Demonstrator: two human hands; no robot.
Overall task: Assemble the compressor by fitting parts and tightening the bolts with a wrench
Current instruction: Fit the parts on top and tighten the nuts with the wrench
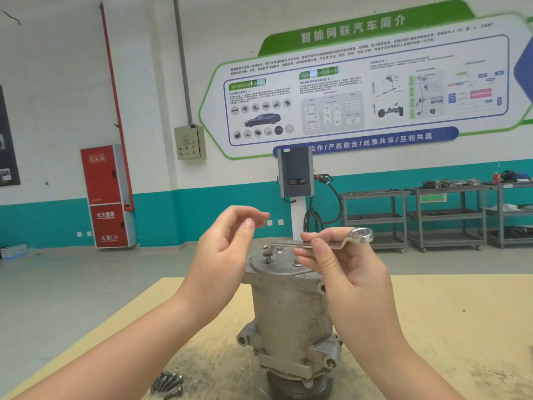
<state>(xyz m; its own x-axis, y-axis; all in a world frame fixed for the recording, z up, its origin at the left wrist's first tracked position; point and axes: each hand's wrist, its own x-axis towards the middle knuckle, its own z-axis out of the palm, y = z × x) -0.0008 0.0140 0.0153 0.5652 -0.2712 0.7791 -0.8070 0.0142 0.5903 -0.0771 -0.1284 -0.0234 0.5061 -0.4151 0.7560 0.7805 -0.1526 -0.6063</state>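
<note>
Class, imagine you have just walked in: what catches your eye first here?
The grey compressor standing upright on the wooden table, centre frame. Above it, the right hand pinches a ring wrench set on a top bolt, while the left hand hovers open. Loose bolts lie lower left.

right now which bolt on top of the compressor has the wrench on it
The leftmost bolt on the compressor cover: the wrench's lower ring end sits over it. The other two bolts stand bare.
</note>
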